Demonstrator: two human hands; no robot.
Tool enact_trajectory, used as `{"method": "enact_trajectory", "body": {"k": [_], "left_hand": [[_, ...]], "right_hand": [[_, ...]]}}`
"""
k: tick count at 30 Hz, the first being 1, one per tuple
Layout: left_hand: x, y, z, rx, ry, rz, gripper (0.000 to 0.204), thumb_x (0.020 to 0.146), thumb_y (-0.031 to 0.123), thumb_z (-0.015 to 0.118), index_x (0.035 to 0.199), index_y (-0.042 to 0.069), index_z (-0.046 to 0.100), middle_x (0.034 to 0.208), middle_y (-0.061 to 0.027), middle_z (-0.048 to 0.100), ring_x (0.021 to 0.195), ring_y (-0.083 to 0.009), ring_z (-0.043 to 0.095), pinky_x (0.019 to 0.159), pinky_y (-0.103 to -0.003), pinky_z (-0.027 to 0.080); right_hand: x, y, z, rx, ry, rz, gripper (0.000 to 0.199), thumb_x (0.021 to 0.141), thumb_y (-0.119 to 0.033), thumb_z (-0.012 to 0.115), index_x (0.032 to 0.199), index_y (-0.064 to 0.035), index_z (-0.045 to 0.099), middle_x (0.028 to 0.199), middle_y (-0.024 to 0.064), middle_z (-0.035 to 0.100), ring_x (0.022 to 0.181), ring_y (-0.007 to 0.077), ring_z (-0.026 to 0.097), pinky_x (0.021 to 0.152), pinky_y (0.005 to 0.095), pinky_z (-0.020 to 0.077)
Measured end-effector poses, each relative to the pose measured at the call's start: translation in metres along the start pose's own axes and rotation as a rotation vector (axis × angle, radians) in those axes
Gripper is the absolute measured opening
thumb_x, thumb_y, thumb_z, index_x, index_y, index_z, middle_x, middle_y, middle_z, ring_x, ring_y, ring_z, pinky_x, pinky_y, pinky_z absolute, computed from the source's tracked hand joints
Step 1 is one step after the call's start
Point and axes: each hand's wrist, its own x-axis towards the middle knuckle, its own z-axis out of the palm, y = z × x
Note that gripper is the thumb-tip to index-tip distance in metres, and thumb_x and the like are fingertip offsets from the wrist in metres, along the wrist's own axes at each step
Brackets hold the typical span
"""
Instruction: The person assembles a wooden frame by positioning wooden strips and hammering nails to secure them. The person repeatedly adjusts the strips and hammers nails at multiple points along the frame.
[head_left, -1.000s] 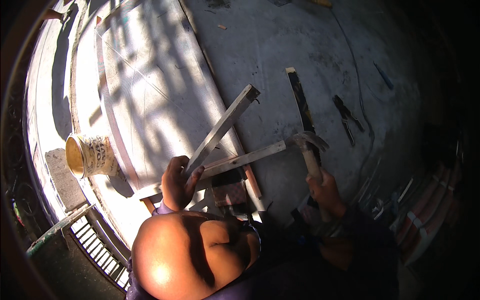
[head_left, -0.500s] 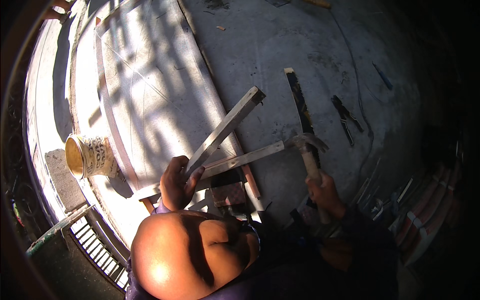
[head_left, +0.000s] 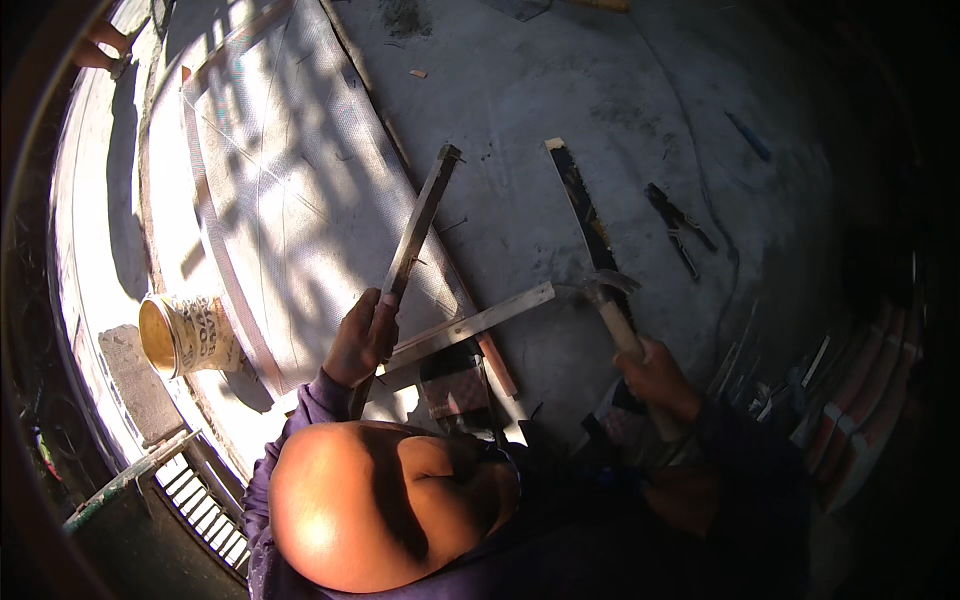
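My left hand (head_left: 364,337) is closed around a wooden strip (head_left: 424,215), which slants up and away, with thin nails sticking out of its side. The strip is raised over the edge of a wire-mesh panel (head_left: 310,190) framed in wood. Across the near end of that panel lies a pale wooden crosspiece (head_left: 480,322). On the right, my right hand (head_left: 657,380) grips a claw hammer (head_left: 622,330) by its wooden handle. Its metal head is just past the crosspiece's right end, over the near part of a long dark strip (head_left: 582,205) on the floor.
Pliers (head_left: 680,228) and a slim blue tool (head_left: 748,136) lie on the concrete floor (head_left: 500,90) at right, near a cable (head_left: 700,170). A stained bucket (head_left: 190,335) lies tipped at left beside a concrete block (head_left: 140,385). Another person's foot (head_left: 100,45) shows at the far left.
My left hand has turned the wooden strip steeper, its far end swinging left, so the nails in its side now show. My right hand still holds the hammer low. The view has shifted slightly.
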Motion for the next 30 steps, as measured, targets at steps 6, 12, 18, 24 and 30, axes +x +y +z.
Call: {"method": "enact_trajectory", "body": {"k": [6,12,18,24,30], "left_hand": [[0.072,0.031,0.016,-0.256,-0.216,-0.057,0.040,0.111,0.044,0.040,0.103,0.006,0.048,0.068,-0.0010,0.050,0.046,-0.0121,0.049,0.045,-0.029,0.045],[0.150,0.044,0.078,-0.656,-0.386,-0.205,0.047,0.110,0.050,0.036,0.112,0.007,0.054,0.071,-0.0007,0.049,0.052,-0.0115,0.049,0.046,-0.031,0.046],[0.168,0.037,0.127,-0.517,-0.171,-0.123,0.054,0.108,0.054,0.037,0.104,0.005,0.059,0.072,-0.0015,0.050,0.054,-0.0144,0.049,0.050,-0.032,0.043],[0.184,0.009,0.153,-0.216,0.039,0.146,0.057,0.110,0.048,0.035,0.095,0.000,0.060,0.076,-0.0058,0.056,0.070,-0.0187,0.056,0.069,-0.037,0.046],[0.195,-0.001,0.162,-0.080,0.149,0.160,0.055,0.111,0.043,0.036,0.095,-0.003,0.061,0.079,-0.0177,0.062,0.078,-0.0295,0.061,0.074,-0.042,0.048]], "right_hand": [[0.005,-0.053,-0.015,0.075,0.023,-0.040,0.027,0.095,-0.022,0.065,0.108,0.0010,0.059,0.076,0.0052,0.060,0.062,0.0120,0.058,0.056,0.0314,0.0482],[0.026,-0.118,-0.028,0.353,0.106,-0.263,0.021,0.101,-0.022,0.058,0.109,-0.0030,0.055,0.074,0.0017,0.058,0.057,0.0081,0.054,0.053,0.0263,0.0466],[0.065,-0.177,-0.046,0.209,0.214,-0.303,0.030,0.104,-0.031,0.055,0.113,-0.0028,0.055,0.073,0.0017,0.057,0.056,0.0084,0.056,0.051,0.0274,0.0478],[0.163,-0.230,-0.051,0.053,0.493,-0.542,0.032,0.103,-0.028,0.058,0.116,0.0006,0.055,0.072,0.0031,0.056,0.053,0.0097,0.055,0.047,0.0305,0.0478],[0.183,-0.257,-0.050,-0.550,0.402,-0.631,0.042,0.103,-0.032,0.056,0.115,0.0075,0.053,0.073,0.0102,0.062,0.055,0.0190,0.062,0.050,0.0376,0.0517]]}}
